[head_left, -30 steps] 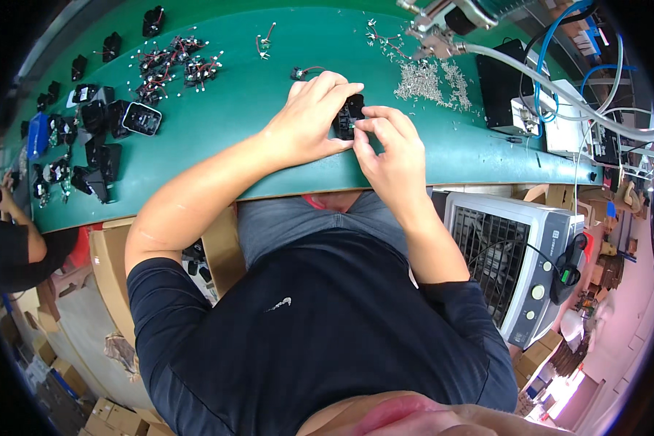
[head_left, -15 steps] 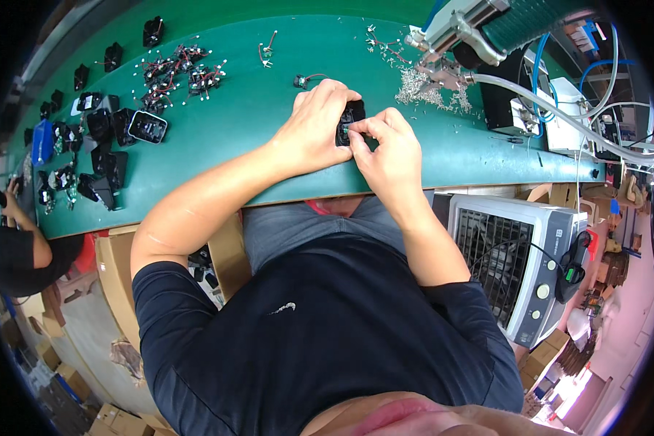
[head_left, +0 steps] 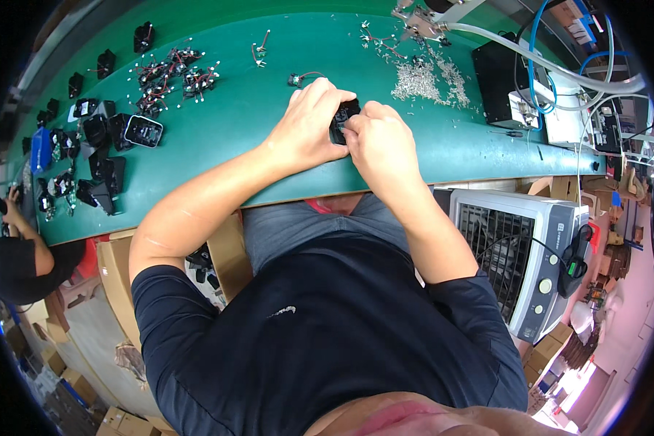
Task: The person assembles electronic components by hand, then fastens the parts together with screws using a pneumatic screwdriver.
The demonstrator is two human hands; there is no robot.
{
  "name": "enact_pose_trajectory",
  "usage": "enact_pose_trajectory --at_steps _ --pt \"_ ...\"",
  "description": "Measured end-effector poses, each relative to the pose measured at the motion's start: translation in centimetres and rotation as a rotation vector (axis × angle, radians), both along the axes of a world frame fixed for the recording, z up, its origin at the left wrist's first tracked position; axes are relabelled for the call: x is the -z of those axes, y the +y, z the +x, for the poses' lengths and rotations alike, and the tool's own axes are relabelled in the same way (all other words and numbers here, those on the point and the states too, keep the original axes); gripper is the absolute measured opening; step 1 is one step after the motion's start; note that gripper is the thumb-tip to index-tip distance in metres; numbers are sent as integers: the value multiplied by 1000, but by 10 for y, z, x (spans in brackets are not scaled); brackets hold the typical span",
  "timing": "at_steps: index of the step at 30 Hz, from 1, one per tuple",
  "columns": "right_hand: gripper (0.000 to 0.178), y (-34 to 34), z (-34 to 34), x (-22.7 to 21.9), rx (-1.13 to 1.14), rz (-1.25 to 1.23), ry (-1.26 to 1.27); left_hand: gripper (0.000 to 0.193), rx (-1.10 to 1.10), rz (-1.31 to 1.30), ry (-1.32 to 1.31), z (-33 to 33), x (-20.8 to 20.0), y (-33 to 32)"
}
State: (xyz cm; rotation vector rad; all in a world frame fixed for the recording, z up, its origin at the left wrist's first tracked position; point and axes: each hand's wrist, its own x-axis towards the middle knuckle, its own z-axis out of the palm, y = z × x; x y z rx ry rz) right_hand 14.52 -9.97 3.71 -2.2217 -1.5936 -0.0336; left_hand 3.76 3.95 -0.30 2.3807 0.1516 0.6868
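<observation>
My left hand is wrapped round a small black plastic housing near the table's front edge, keeping its inner side turned up. Over that opening, my right hand has its fingers pinched together and reaching in; whatever they grip is hidden behind the fingers. Just beyond my left hand lies a small part with red and black wires. A pile of small silvery screw-like pieces spreads on the green table to the far right of the hands.
Wired parts lie heaped at the left, beside several black housings and a blue bin. A metal machine head with hoses hangs at the upper right. A black box stands there. Another person sits far left.
My right fingers have moved deeper over the housing and closed up more. The view has shifted slightly, and the machine head now sits higher, showing more of the pile of small pieces.
</observation>
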Motion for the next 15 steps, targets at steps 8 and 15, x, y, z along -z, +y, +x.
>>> enact_pose_trajectory --at_steps 8,15 --pt "12 -7 16 -24 -134 -14 20 75 29 -6 -11 2 2 2" --pt "55 35 60 -159 -82 935 -47 82 -66 -59 40 6 -6 9"
